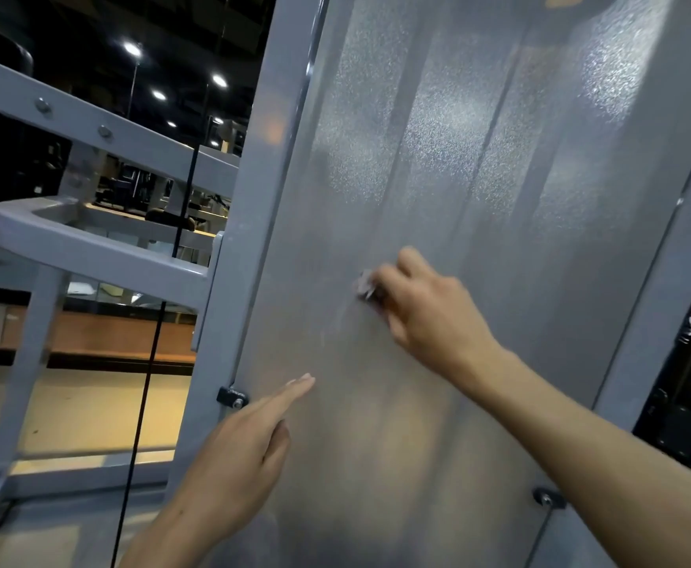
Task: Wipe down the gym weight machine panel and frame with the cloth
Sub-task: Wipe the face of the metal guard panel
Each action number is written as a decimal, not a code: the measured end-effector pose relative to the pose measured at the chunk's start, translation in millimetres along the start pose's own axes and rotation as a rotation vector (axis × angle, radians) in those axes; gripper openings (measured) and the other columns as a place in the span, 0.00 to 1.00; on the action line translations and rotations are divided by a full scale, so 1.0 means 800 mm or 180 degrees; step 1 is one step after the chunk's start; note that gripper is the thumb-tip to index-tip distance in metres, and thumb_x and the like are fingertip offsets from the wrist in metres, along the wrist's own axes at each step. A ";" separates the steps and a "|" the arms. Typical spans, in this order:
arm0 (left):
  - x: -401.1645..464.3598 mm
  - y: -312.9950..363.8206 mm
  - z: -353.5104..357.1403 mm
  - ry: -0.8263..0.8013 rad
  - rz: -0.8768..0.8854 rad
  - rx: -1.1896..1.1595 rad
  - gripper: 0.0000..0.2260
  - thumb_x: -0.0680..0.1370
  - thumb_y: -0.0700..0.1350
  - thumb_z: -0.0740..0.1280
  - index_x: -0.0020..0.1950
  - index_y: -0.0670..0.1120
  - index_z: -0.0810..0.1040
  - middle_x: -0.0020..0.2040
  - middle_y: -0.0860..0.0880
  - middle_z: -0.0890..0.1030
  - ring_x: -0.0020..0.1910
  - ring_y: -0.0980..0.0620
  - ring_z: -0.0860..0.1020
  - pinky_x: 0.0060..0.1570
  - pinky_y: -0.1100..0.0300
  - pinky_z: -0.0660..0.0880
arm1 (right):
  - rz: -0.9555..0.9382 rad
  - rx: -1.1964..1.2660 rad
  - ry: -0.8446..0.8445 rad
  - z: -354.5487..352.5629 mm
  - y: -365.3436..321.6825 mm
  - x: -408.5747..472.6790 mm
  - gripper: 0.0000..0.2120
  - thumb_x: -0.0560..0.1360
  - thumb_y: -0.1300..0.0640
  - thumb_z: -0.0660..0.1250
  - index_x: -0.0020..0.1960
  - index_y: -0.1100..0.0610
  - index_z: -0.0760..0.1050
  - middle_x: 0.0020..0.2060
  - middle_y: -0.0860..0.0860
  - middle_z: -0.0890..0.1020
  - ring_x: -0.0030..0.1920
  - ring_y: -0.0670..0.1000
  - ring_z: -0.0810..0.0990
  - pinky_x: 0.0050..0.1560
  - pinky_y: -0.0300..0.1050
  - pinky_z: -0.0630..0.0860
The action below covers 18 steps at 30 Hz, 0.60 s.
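A frosted grey panel of the weight machine fills the middle and right of the view, set between grey frame posts. My right hand grips a small balled-up cloth and presses it against the panel at mid height; only a pale scrap of it shows past my fingers. My left hand is lower down at the panel's left edge, fingers straight, fingertips touching the panel surface.
A black clip with a bolt fastens the panel to the left post, another sits at the lower right. A black cable hangs to the left among grey frame bars. Beyond lie a wooden floor and dim gym.
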<state>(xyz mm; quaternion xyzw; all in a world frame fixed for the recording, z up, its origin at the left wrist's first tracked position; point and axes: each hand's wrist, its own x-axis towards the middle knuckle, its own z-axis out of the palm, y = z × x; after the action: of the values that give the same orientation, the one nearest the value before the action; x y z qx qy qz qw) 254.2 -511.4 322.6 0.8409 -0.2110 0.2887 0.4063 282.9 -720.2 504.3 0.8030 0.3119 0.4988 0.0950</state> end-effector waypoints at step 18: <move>-0.002 -0.007 -0.004 -0.0160 0.0047 0.0106 0.30 0.84 0.40 0.59 0.73 0.74 0.59 0.72 0.77 0.61 0.70 0.81 0.57 0.66 0.80 0.56 | -0.0234 0.0069 0.0022 0.010 -0.010 0.014 0.08 0.76 0.56 0.72 0.49 0.53 0.73 0.44 0.56 0.70 0.29 0.64 0.76 0.22 0.50 0.72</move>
<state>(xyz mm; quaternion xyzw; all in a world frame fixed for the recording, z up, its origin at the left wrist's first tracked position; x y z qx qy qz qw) 255.4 -505.4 320.2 0.8529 -0.2224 0.2740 0.3847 290.0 -705.8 504.8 0.7903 0.3470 0.4943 0.1035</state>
